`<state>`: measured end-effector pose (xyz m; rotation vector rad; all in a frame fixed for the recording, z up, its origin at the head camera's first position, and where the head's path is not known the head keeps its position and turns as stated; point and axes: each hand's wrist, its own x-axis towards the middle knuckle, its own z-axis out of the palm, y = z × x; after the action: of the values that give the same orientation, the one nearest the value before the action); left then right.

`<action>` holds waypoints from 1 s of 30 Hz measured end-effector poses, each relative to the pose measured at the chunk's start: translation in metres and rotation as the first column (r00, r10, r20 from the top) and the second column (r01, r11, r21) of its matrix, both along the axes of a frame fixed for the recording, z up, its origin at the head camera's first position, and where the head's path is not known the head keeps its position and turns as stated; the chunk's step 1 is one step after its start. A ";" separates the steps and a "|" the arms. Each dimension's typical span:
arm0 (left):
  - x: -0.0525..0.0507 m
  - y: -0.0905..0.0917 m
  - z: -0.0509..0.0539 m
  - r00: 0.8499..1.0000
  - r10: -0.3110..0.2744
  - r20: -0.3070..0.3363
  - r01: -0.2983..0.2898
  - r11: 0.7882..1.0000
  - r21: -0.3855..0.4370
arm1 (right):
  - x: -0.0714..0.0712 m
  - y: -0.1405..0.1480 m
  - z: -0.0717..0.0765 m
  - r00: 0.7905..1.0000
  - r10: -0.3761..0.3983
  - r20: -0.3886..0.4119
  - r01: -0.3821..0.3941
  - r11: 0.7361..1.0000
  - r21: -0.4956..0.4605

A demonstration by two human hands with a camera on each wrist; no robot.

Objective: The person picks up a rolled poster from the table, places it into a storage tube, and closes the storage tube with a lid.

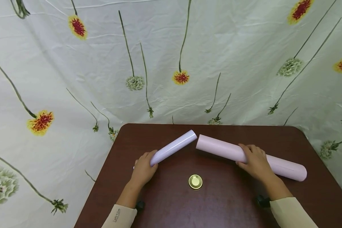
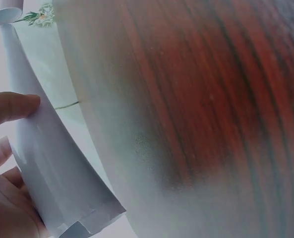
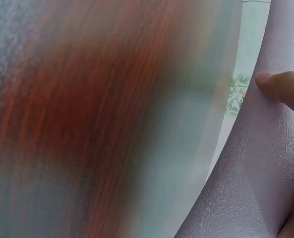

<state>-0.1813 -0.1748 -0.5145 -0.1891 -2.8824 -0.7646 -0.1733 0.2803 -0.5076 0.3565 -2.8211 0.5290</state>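
My left hand grips a thin, glossy lavender roll near its lower end. In the left wrist view the thumb lies over this roll, and its open, creased end shows at the bottom. My right hand holds a thicker pale pink roll around its middle. The right wrist view shows the pink roll's textured surface with a thumb pressed on it. The near ends of both rolls almost meet over the back of the table. Between the hands, closer to me, sits a small round gold lid.
A dark reddish-brown table with rounded back corners lies under everything. Behind and to the left hangs a pale cloth printed with dandelions and red-yellow flowers. Dark wrist bands show under the cream sleeves.
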 end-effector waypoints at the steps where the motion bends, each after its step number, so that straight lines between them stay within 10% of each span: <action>1: 0.000 0.000 0.000 1.000 -0.001 -0.006 0.001 1.000 0.003 | 0.000 0.000 0.001 1.000 -0.004 0.005 0.004 1.000 -0.002; 30: 0.001 0.004 0.010 0.996 -0.064 -0.063 0.064 0.998 -0.003 | -0.001 0.007 0.011 1.000 0.001 -0.020 -0.001 1.000 0.026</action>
<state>-0.1806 -0.1713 -0.5047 -0.3011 -2.8290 -0.7542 -0.1746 0.2876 -0.4968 0.3665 -2.8105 0.4869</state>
